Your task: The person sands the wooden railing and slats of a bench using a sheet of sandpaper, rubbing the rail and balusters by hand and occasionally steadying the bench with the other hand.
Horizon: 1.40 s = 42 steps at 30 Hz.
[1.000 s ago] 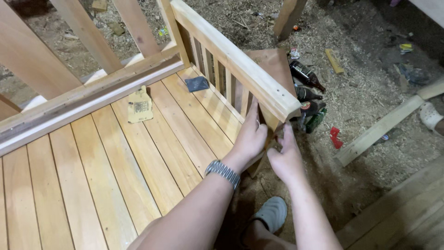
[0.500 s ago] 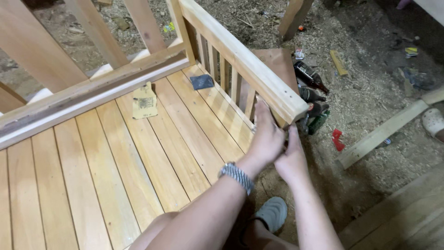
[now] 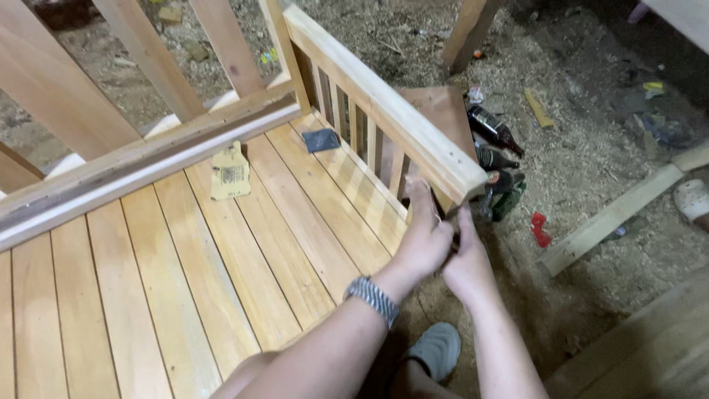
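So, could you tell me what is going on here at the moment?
A person is crouched at the corner of a slatted wooden bench seat, both hands up under the end of its armrest rail. The left hand, with a watch on that wrist, presses against the end post; the right hand sits beside it, touching it. Two sandpaper pieces lie on the slats. Bottles lie on the sawdust-covered ground beyond.

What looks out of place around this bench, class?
Bottles lie tipped on the sawdust floor beside the rail end, close to both hands. A tan sheet and dark pad lie loose on the slats.
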Each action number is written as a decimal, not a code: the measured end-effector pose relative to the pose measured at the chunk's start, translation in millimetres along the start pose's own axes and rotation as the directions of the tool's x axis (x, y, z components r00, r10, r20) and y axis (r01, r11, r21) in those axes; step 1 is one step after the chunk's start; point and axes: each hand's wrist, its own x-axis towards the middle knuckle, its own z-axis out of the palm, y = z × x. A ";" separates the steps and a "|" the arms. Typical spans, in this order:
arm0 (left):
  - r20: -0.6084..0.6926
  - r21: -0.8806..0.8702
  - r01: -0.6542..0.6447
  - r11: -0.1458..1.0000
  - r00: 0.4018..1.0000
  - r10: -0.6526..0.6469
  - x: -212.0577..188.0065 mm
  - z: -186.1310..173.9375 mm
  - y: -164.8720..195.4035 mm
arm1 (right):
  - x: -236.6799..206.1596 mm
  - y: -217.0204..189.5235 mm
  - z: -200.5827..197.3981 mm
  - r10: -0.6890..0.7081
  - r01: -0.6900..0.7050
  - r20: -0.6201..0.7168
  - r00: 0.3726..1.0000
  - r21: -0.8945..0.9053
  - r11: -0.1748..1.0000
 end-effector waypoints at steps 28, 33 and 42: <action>-0.026 -0.241 -0.119 0.963 0.993 0.116 18.5 -29.5 -3.4 | -5.1 -7.3 0.2 0.189 -0.191 0.053 0.981 0.035 0.981; 0.039 -0.392 0.190 0.900 0.981 -0.190 19.3 -26.1 4.2 | -3.5 1.6 2.1 0.043 -0.045 0.034 0.998 0.078 0.996; -0.064 -0.198 -0.147 0.969 0.989 0.137 22.0 -27.1 -1.2 | 2.3 11.0 2.5 0.120 -0.124 0.057 0.991 0.073 0.990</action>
